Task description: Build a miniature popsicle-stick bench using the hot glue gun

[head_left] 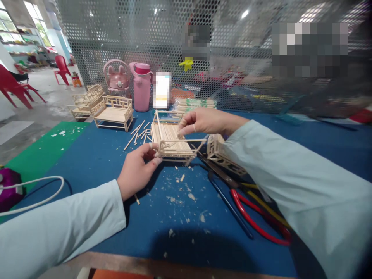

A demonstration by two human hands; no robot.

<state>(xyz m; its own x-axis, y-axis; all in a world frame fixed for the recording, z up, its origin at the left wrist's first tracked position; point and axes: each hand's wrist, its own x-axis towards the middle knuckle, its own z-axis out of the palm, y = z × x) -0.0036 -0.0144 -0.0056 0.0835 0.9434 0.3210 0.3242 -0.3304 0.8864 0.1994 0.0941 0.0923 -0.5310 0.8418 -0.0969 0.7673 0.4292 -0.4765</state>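
Observation:
A small wooden stick bench frame [170, 136] rests on the blue table, with slats across its seat and thin rails round it. My left hand [138, 167] grips its near left corner between thumb and fingers. Over the seat, my right hand [199, 121] is closed in a pinch near the far right side; whatever its fingertips hold is too small to make out. Loose sticks [138, 134] lie just left of the frame. To the right, another wooden stick piece [215, 149] sits partly behind my right sleeve.
Red-handled cutters [247, 203] and other tools lie at the right. Behind stand a finished small bench [113, 112], a pink bottle [142, 88], a phone [162, 91] and bundled sticks [197, 103] before a perforated metal screen [130, 23]. A purple device [11, 190] with a white cable is left.

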